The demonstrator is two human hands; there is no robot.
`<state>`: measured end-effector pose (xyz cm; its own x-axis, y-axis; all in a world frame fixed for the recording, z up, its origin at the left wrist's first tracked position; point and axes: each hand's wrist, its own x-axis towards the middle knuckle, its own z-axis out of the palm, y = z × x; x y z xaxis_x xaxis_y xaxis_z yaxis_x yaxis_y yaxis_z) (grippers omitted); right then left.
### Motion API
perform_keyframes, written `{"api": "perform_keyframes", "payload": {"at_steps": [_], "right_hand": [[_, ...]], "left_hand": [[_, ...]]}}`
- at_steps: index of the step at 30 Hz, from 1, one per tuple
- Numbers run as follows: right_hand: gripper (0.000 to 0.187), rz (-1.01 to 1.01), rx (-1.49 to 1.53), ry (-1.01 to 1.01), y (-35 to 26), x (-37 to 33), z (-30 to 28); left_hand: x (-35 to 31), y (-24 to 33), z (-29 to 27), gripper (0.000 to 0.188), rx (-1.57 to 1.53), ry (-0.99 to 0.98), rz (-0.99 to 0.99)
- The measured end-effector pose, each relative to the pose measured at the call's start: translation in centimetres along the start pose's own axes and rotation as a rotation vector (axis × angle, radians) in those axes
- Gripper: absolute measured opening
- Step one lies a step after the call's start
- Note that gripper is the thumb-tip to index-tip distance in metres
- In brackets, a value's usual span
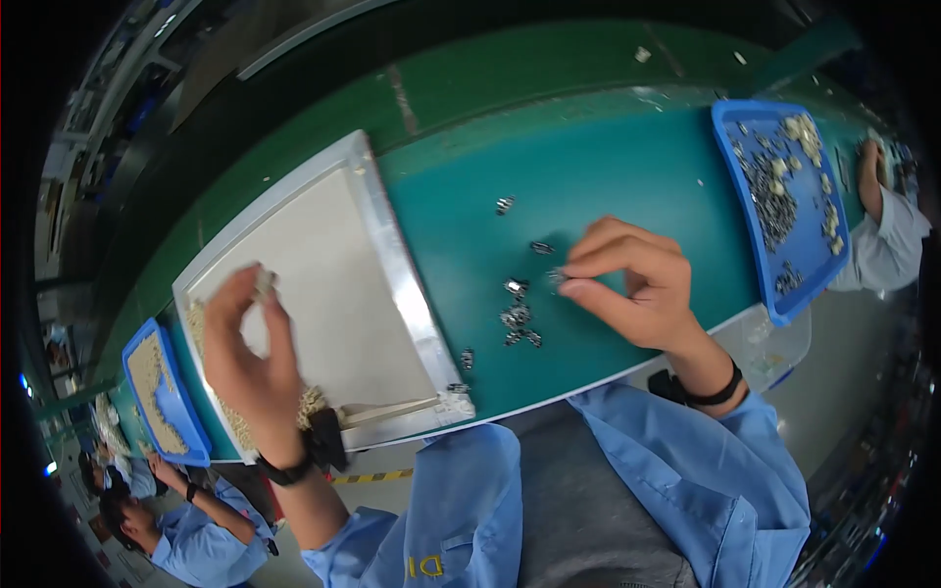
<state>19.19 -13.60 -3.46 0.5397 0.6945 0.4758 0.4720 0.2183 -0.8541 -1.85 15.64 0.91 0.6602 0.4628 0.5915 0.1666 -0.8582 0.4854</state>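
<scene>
My left hand [253, 358] is raised over a silver-framed tray [407, 294] with a pale flat bottom. Its thumb and fingers pinch a small cream-coloured piece [265, 282], slightly blurred. Over the green tabletop [446, 235], my right hand [637, 284] holds a small shiny metal part [557, 276] between thumb and forefinger. Just left of that hand lies a loose cluster of metal parts [517, 317], with a single metal part [542, 248] close to the fingertips. More cream pieces [312, 404] gather along the tray's near and left edges, partly behind my left hand.
A blue tray [769, 294] at the right holds metal parts and cream pieces. Another blue tray [196, 431], at the far left, contains many cream pieces. One co-worker's sleeve [887, 245] shows beyond the right tray; another person [211, 529] sits at lower left. A clear container [779, 343] is below the right tray.
</scene>
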Motion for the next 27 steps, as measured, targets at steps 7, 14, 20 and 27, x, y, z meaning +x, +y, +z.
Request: {"api": "perform_keyframes", "payload": {"at_steps": [7,14,20,27], "right_hand": [[0.028,-0.318,0.297,0.094,-4.4,2.7,3.0],[0.015,-0.409,0.184,0.242,-4.6,1.3,4.6],[0.023,-0.453,0.117,0.183,-4.5,0.6,3.8],[0.015,-0.451,0.063,0.22,-4.9,0.3,3.7]], "left_hand": [[-2.9,10.5,3.9,0.031,-0.196,-0.031,0.224],[-4.3,12.1,4.9,0.032,-0.23,-0.048,0.277],[-4.4,12.7,4.7,0.033,-0.235,-0.105,0.312],[-4.4,13.0,4.6,0.034,-0.224,-0.107,0.332]]}}
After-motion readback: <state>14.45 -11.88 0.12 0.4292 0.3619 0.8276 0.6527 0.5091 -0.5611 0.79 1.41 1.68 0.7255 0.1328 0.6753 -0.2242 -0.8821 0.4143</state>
